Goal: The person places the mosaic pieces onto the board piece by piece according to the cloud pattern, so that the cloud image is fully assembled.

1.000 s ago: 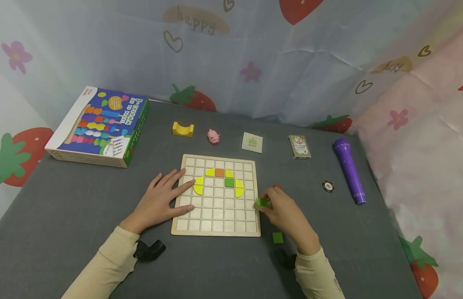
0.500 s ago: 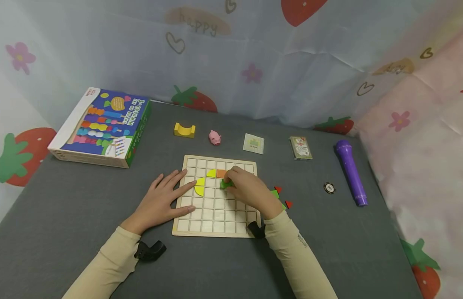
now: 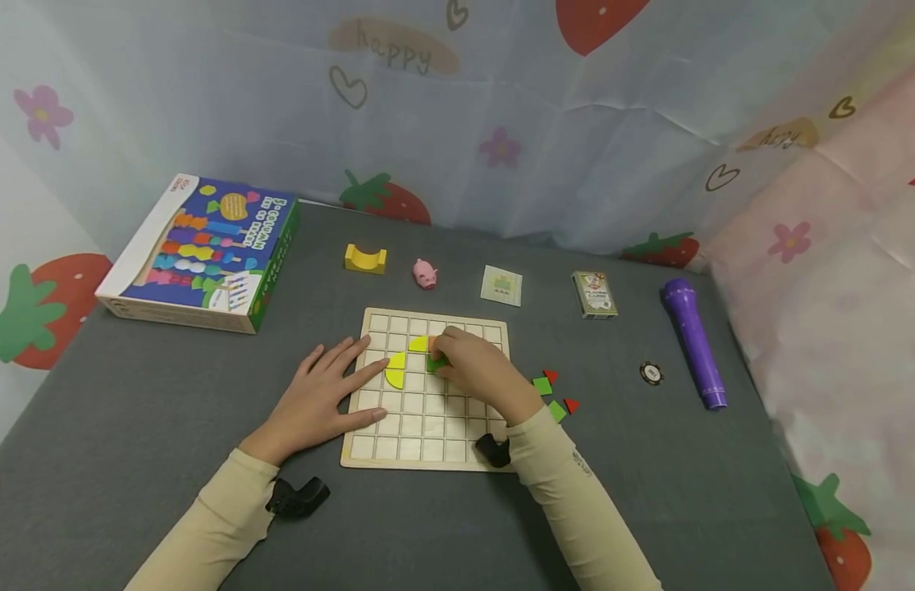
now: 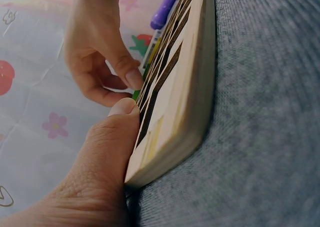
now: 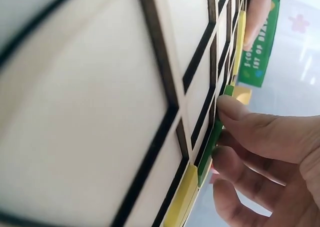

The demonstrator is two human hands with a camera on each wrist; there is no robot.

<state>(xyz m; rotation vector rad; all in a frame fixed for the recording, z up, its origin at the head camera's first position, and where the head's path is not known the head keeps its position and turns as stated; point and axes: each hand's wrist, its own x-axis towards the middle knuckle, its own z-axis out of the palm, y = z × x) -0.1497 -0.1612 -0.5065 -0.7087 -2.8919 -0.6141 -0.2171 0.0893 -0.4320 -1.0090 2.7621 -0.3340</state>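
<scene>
A wooden grid board (image 3: 427, 464) lies on the dark cloth. My left hand (image 3: 320, 398) rests spread on its left side, thumb and fingertips over the edge. My right hand (image 3: 475, 369) reaches over the upper middle and pinches a green square tile (image 3: 434, 364), just below an orange tile (image 3: 431, 344). In the right wrist view the thumb presses on this green tile (image 5: 228, 90), with another green tile (image 5: 210, 152) beside it. Yellow rounded pieces (image 3: 395, 369) sit in cells near the left fingertips. The right hand hides the pieces on the board's right side in the head view.
Right of the board lie loose green tiles (image 3: 542, 386) and red triangles (image 3: 571, 405). Behind it are a yellow arch block (image 3: 365, 260), a pink pig (image 3: 424, 274), a pattern card (image 3: 501, 286) and a card box (image 3: 595, 295). A chip (image 3: 651, 373), purple microphone (image 3: 694, 343) and toy box (image 3: 199, 254) stand further out.
My right hand has carried a green tile from beyond the board's right edge leftward over the grid, then slightly further left to below the orange tile. The left hand has stayed in place.
</scene>
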